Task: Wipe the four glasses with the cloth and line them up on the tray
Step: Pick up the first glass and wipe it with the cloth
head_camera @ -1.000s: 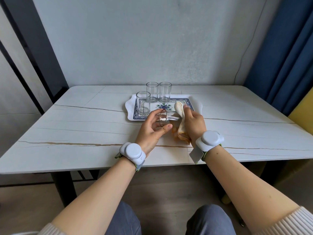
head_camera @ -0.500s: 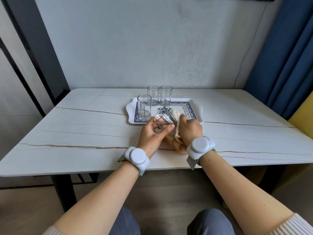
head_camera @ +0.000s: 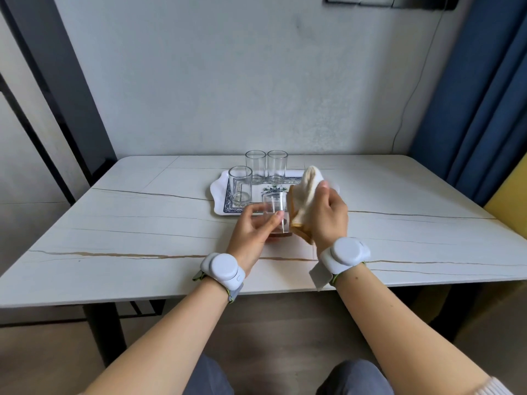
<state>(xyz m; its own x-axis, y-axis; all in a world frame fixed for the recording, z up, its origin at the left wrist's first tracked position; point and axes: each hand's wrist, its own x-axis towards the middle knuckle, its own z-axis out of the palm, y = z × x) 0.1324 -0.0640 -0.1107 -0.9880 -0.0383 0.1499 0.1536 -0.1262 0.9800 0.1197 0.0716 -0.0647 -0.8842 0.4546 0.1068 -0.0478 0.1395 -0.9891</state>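
My left hand (head_camera: 252, 232) grips a clear glass (head_camera: 275, 212), held upright just in front of the tray. Against the glass's right side my right hand (head_camera: 330, 215) holds a cream and tan cloth (head_camera: 306, 195). The white tray (head_camera: 218, 195) with a blue patterned border lies at the middle of the table. On it stand three clear glasses: one at the front left (head_camera: 240, 185), two side by side at the back (head_camera: 255, 166) (head_camera: 277, 166).
The white marble-look table (head_camera: 142, 223) reaches the grey wall behind. A blue curtain (head_camera: 470, 109) hangs at the right, with a yellow surface (head_camera: 510, 195) below it. A dark frame (head_camera: 57, 81) stands at the left.
The glass went from lying tilted in my left hand to upright. My right hand lifted the cloth up beside it. The camera tilted up a little.
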